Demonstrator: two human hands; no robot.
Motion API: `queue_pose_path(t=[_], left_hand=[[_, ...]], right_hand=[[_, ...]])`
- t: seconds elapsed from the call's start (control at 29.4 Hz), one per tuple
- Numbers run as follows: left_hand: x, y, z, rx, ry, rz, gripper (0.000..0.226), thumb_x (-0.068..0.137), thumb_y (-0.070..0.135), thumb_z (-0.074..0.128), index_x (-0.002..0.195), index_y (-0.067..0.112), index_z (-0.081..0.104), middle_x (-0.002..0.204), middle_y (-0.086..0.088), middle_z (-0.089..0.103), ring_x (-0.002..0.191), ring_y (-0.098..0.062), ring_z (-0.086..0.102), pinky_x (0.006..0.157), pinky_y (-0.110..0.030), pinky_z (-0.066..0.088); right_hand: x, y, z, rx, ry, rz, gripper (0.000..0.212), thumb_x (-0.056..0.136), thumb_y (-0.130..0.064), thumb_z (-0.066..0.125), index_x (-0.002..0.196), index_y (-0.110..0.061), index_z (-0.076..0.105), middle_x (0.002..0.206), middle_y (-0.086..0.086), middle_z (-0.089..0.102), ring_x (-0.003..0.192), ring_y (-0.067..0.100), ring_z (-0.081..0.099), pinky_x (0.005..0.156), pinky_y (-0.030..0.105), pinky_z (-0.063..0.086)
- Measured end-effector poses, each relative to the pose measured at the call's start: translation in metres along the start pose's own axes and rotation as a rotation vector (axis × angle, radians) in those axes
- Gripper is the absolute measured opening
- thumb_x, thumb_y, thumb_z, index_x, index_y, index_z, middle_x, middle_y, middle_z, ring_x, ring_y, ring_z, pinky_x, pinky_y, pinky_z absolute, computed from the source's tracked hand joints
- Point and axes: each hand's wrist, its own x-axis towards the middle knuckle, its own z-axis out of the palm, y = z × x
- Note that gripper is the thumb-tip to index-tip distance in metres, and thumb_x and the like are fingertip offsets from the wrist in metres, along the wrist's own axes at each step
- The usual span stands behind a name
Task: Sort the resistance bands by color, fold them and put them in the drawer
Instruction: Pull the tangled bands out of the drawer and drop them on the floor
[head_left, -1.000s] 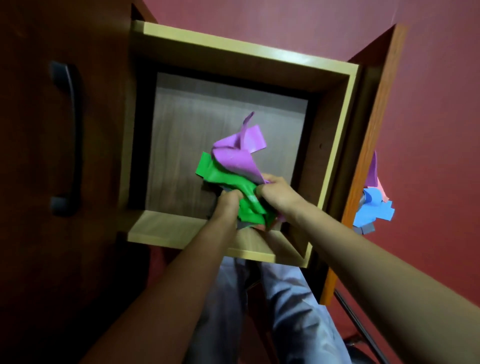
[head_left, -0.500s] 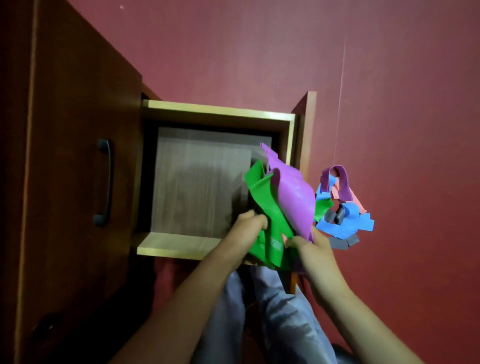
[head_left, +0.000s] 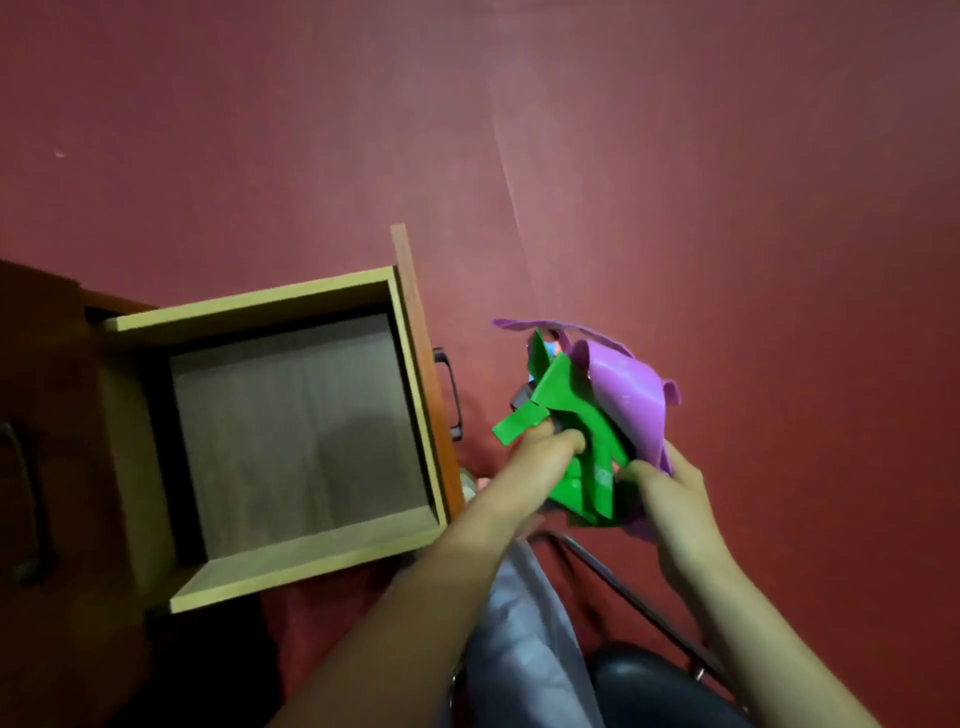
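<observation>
Obs: the resistance bands (head_left: 587, 415) are one crumpled wad, held in the air to the right of the open drawer (head_left: 249, 306), past its handled front and over the red floor (head_left: 727, 208). None lie in the drawer.

Left hand (head_left: 550, 454): fingers curled into the green band (head_left: 566, 395), gripping it, with one loose end sticking out to the left.

Right hand (head_left: 675, 499): cupped round the wad from below and the right, thumb on the green, the purple band (head_left: 628, 395) draped over the top.

Handling, my estimate: thin flat strips, light, floppy and stretchy, probably tacky enough to cling together. A pull on the middle would drag the whole wad. Better to pinch a free end, such as that green tail, and draw one band out lengthwise, then take both ends to fold
</observation>
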Motion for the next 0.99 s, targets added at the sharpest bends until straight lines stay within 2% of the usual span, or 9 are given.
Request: queue_pose_path(t=[0.17,0.31,0.37,0.48,0.58,0.68,0.75,0.78,0.99], left_hand=[[0.014,0.021,0.036,0.107,-0.006,0.017,0.014,0.081,0.005,0.054,0.094,0.012,0.052,0.092,-0.007,0.057,0.078,-0.02,0.056,0.063,-0.022,0.046],[0.038,0.029,0.05,0.253,0.049,-0.013,0.064,0.068,0.03,0.065,0.121,0.002,0.042,0.117,-0.009,0.057,0.106,-0.026,0.058,0.088,-0.032,0.051],[0.041,0.028,0.055,0.325,0.175,0.024,0.053,0.078,0.017,0.061,0.123,0.0,0.039,0.116,-0.008,0.054,0.108,-0.022,0.053,0.083,-0.025,0.05],[0.045,0.022,0.051,0.405,0.301,0.063,0.056,0.066,0.022,0.06,0.115,0.0,0.045,0.118,-0.015,0.059,0.111,-0.027,0.056,0.095,-0.034,0.045],[0.042,0.019,0.057,0.334,0.268,0.112,0.021,0.077,0.002,0.059,0.074,0.015,0.042,0.073,0.002,0.065,0.068,-0.004,0.059,0.065,-0.005,0.047],[0.035,0.007,0.06,0.369,0.171,0.029,0.025,0.088,-0.008,0.044,0.081,0.017,0.041,0.077,-0.005,0.045,0.057,-0.004,0.037,0.069,0.006,0.037],[0.031,0.001,0.057,0.403,0.14,-0.035,0.024,0.088,-0.002,0.046,0.102,0.016,0.038,0.074,-0.002,0.044,0.057,-0.007,0.036,0.043,-0.01,0.042],[0.027,-0.004,0.054,0.433,0.126,-0.068,0.025,0.088,0.002,0.047,0.104,0.017,0.035,0.072,0.0,0.043,0.058,-0.008,0.037,0.042,-0.017,0.03],[0.009,-0.009,0.039,0.5,0.107,-0.153,0.015,0.09,0.004,0.04,0.093,0.019,0.044,0.071,0.002,0.05,0.047,-0.009,0.051,0.052,-0.02,0.027]], right_hand=[[0.038,-0.003,-0.043,0.032,0.155,0.052,0.017,0.072,-0.002,0.051,0.061,-0.016,0.05,0.046,0.002,0.049,0.039,0.014,0.044,0.057,0.035,0.046],[0.065,-0.01,-0.067,-0.071,0.086,0.0,0.017,0.079,-0.003,0.06,0.094,-0.009,0.055,0.072,0.014,0.057,0.053,0.016,0.056,0.041,0.012,0.041],[0.079,-0.003,-0.084,-0.09,0.086,0.045,0.044,0.081,-0.006,0.063,0.121,-0.001,0.046,0.103,0.016,0.055,0.089,0.017,0.055,0.062,0.012,0.045],[0.082,0.011,-0.106,-0.145,0.192,0.122,0.067,0.082,-0.01,0.061,0.137,0.001,0.025,0.132,0.018,0.043,0.12,0.029,0.045,0.096,0.029,0.037],[0.07,0.024,-0.115,-0.126,0.219,0.116,0.05,0.085,-0.005,0.054,0.131,0.0,0.036,0.122,0.017,0.047,0.111,0.029,0.048,0.083,0.026,0.035],[0.053,0.047,-0.113,-0.108,0.165,0.206,0.048,0.087,-0.006,0.053,0.132,-0.002,0.037,0.131,0.023,0.045,0.118,0.033,0.047,0.086,0.028,0.036],[0.042,0.06,-0.11,-0.106,0.114,0.242,0.044,0.087,-0.005,0.052,0.13,-0.002,0.041,0.131,0.022,0.046,0.119,0.031,0.046,0.084,0.026,0.034],[0.035,0.066,-0.108,-0.1,0.092,0.26,0.042,0.087,-0.004,0.052,0.128,-0.001,0.043,0.131,0.022,0.047,0.116,0.029,0.048,0.082,0.026,0.035],[0.018,0.07,-0.098,-0.084,0.03,0.193,0.032,0.086,-0.001,0.05,0.118,0.001,0.051,0.101,0.011,0.052,0.082,0.018,0.046,0.058,0.015,0.031]])
